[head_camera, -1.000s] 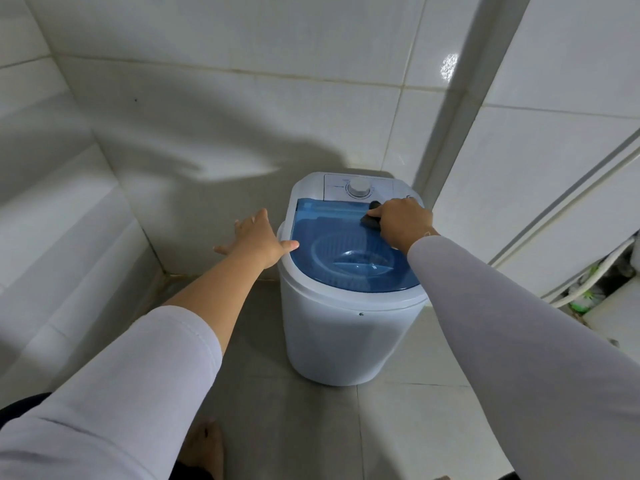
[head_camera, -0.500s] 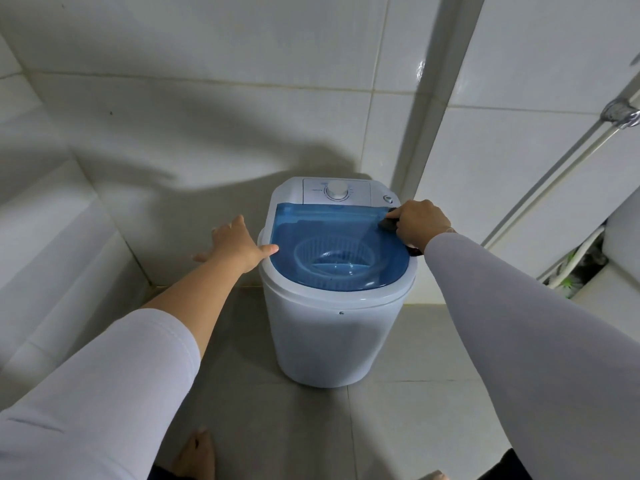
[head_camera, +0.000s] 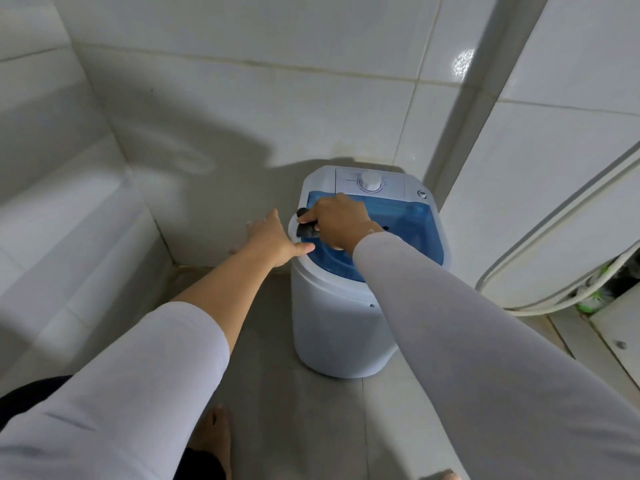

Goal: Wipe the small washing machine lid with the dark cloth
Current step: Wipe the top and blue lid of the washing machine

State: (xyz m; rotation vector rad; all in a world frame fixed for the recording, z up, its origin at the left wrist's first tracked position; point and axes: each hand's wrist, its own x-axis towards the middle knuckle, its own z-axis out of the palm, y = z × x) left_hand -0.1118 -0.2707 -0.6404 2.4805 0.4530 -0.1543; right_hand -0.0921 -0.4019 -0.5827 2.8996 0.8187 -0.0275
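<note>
White wall tiles [head_camera: 277, 109] are catching glare, grey hoses [head_camera: 554, 237] are running down the right, something green [head_camera: 588, 299], perhaps a brush, is showing beneath.

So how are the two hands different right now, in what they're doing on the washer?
The right hand grips the dark cloth at the left edge of the blue lid; the left hand holds nothing. The right hand's fingers are curled; the left hand's are straight, thumb on the washer's white rim. Both arms wear pale sleeves.
</note>
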